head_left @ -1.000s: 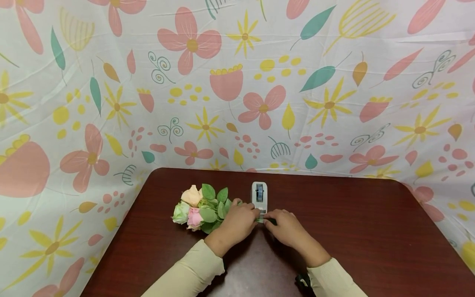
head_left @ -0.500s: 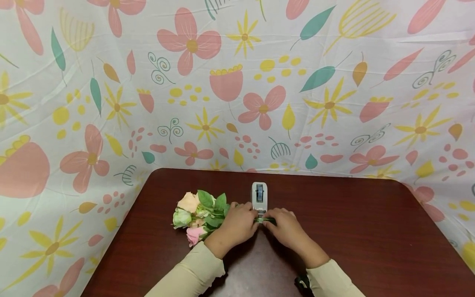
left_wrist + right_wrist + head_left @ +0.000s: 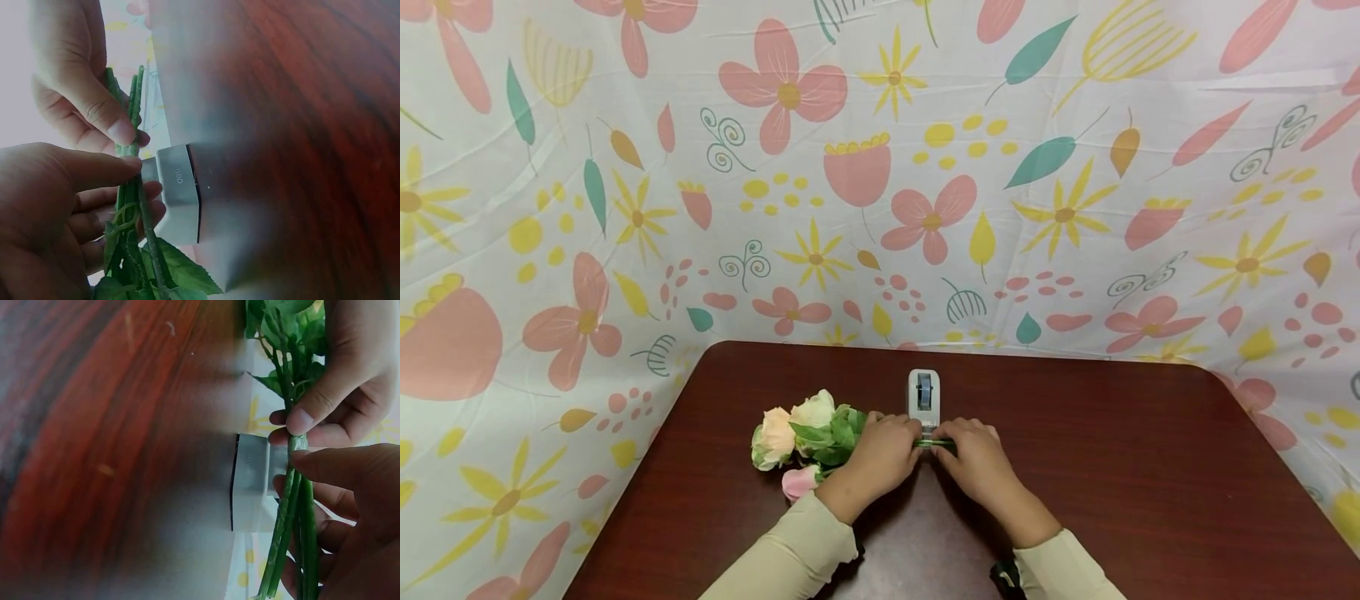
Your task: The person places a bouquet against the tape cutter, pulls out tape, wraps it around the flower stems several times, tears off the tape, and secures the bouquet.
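Observation:
A bunch of artificial roses (image 3: 778, 433), cream, peach, green and pink with green leaves, lies to the left of my hands in the head view. My left hand (image 3: 883, 450) pinches its green stems (image 3: 132, 100) between thumb and fingers, just below the leaves. Right beside it, my right hand (image 3: 977, 454) pinches the same stems nearer their cut ends. A shiny clear band that looks like tape (image 3: 299, 442) wraps the stems between the two thumbs. Just beyond the hands stands a white tape dispenser (image 3: 924, 398), its front end close behind the stems.
The dark red-brown wooden table (image 3: 1112, 467) has rounded back corners. A white cloth (image 3: 880, 208) printed with flowers hangs behind it and along the left side.
The bunch has rolled about its stems between my fingers: the pink rose has shifted nearer to me and the cream ones show more on top. Both hands stay in nearly the same place.

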`<state>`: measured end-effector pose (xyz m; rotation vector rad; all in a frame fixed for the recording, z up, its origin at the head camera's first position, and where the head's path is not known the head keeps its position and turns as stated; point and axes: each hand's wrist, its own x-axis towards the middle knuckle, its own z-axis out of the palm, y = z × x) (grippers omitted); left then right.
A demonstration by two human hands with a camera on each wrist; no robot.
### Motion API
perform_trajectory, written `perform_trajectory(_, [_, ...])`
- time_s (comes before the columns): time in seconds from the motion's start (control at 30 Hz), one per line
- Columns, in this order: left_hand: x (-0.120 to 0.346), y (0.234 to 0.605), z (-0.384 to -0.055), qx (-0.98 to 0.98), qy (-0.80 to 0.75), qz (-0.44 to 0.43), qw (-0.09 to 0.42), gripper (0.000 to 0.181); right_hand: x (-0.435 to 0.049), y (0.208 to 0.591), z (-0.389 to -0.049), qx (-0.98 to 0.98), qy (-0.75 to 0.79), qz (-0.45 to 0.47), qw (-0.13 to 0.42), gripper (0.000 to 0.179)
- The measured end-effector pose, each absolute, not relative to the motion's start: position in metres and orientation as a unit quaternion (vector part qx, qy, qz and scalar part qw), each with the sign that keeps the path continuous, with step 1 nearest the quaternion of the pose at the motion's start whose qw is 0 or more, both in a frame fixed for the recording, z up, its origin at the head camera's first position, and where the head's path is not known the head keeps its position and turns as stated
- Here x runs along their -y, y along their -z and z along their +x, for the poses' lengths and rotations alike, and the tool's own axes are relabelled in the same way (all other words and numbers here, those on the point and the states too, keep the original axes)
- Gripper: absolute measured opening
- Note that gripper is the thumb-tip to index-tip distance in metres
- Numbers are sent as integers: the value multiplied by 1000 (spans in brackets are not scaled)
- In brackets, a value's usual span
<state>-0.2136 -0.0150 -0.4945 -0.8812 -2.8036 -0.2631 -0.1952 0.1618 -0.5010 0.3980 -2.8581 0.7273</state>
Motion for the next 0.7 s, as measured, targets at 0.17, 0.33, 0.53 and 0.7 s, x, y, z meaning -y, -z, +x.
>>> perform_trajectory(0.17, [14,495,-214,945,102,-295,97,12,-161,501,-196,955,-242,137,99,12])
perform_trajectory(0.33, [14,496,-214,941,112,-300,106,13,-160,501,-194,955,-239,138,110,11])
perform_trajectory(0.53, [14,498,-212,939,104,-303,125,15,-159,499,-192,955,-241,135,109,11])
perform_trajectory(0.7, [14,499,-208,940,93,-301,128,16,-158,497,-190,956,-244,129,100,11])
